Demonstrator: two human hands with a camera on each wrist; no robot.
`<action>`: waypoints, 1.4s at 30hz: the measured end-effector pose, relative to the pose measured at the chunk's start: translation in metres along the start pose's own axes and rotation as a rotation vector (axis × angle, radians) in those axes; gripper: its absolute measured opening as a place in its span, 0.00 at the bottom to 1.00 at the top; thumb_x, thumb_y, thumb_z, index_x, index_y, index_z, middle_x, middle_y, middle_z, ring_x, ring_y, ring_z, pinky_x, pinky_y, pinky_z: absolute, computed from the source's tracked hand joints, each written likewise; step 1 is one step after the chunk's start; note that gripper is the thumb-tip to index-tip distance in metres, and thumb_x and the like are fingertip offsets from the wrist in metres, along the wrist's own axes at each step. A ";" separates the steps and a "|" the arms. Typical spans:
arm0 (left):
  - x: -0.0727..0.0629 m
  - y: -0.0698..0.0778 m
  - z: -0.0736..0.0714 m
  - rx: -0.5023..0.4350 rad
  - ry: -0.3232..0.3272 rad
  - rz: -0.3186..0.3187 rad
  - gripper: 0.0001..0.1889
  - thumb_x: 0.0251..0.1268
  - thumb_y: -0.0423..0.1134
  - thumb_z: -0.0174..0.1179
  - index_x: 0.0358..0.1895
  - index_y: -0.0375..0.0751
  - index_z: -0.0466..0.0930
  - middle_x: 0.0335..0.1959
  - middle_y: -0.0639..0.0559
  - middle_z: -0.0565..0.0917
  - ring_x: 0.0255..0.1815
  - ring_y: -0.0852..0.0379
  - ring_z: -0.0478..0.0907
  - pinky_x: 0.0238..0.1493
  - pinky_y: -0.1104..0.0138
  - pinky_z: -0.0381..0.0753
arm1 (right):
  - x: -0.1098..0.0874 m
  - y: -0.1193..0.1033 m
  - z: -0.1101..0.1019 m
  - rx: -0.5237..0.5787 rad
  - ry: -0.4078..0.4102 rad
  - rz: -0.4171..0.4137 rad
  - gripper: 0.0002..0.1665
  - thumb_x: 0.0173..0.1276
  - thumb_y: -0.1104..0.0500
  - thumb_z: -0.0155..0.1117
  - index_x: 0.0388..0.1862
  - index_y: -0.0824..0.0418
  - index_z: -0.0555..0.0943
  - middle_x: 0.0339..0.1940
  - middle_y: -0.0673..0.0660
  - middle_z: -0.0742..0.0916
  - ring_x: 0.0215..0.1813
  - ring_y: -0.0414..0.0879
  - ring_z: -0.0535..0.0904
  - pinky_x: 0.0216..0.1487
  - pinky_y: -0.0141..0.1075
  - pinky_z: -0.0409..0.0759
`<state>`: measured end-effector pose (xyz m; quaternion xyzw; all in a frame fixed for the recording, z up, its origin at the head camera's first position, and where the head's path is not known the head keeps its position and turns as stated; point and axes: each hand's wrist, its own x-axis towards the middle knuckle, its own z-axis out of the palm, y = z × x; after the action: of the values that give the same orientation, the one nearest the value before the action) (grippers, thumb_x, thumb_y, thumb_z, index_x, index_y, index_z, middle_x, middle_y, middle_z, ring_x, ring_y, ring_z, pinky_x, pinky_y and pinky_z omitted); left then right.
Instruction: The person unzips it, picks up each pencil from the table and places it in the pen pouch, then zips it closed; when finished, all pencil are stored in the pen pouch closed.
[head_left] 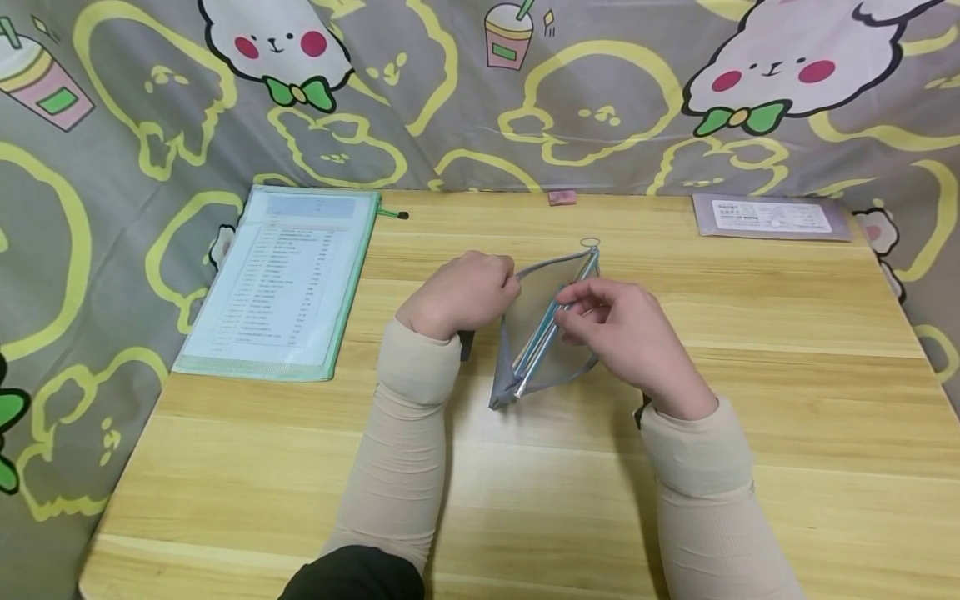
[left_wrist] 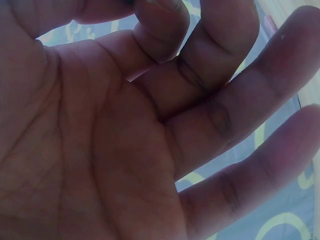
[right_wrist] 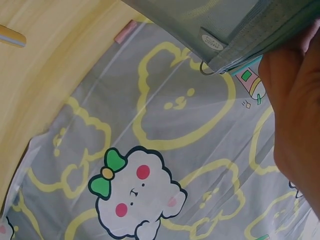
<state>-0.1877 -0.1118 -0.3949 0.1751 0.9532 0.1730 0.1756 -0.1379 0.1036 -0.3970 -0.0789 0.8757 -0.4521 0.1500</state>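
Observation:
A grey mesh zipper pouch (head_left: pixel 528 321), with blue strips along its zipper and a ring at its far end, stands tilted between my hands in the head view. My left hand (head_left: pixel 468 292) grips its left edge, fingers curled, fingertips hidden. My right hand (head_left: pixel 618 321) pinches the blue zipper edge between thumb and forefinger. The left wrist view is filled by the palm and bent fingers of my left hand (left_wrist: pixel 125 130). In the right wrist view, the mesh pouch (right_wrist: pixel 220 30) with a small white label hangs beside my right hand (right_wrist: pixel 295 100).
A light blue document bag (head_left: pixel 277 283) with a printed sheet lies at the table's left. A small pink block (head_left: pixel 562 197) sits at the back edge. A flat purple packet (head_left: pixel 772 218) lies back right. Patterned grey cloth (head_left: pixel 465 92) hangs behind the wooden table (head_left: pixel 525 517).

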 end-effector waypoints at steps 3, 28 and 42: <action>0.000 0.000 0.000 0.000 0.001 0.000 0.17 0.83 0.41 0.43 0.31 0.44 0.75 0.24 0.53 0.70 0.23 0.57 0.67 0.27 0.64 0.68 | 0.001 0.000 0.000 0.001 -0.008 0.001 0.13 0.76 0.57 0.68 0.55 0.60 0.86 0.41 0.57 0.92 0.42 0.52 0.91 0.41 0.37 0.82; 0.001 0.000 0.000 0.004 0.007 0.004 0.17 0.84 0.42 0.43 0.33 0.43 0.77 0.25 0.52 0.72 0.24 0.56 0.68 0.27 0.64 0.68 | 0.004 0.000 0.003 -0.066 -0.027 0.047 0.31 0.74 0.51 0.71 0.72 0.59 0.79 0.36 0.55 0.94 0.39 0.45 0.89 0.32 0.37 0.72; 0.001 0.001 0.001 0.008 0.020 0.010 0.17 0.83 0.41 0.43 0.31 0.43 0.76 0.24 0.52 0.71 0.24 0.55 0.69 0.28 0.63 0.69 | 0.007 0.001 0.012 -0.052 -0.010 0.059 0.33 0.77 0.55 0.68 0.77 0.64 0.73 0.69 0.62 0.84 0.51 0.51 0.92 0.43 0.38 0.84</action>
<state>-0.1883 -0.1102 -0.3956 0.1790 0.9547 0.1718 0.1646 -0.1409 0.0926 -0.4056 -0.0593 0.8884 -0.4240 0.1656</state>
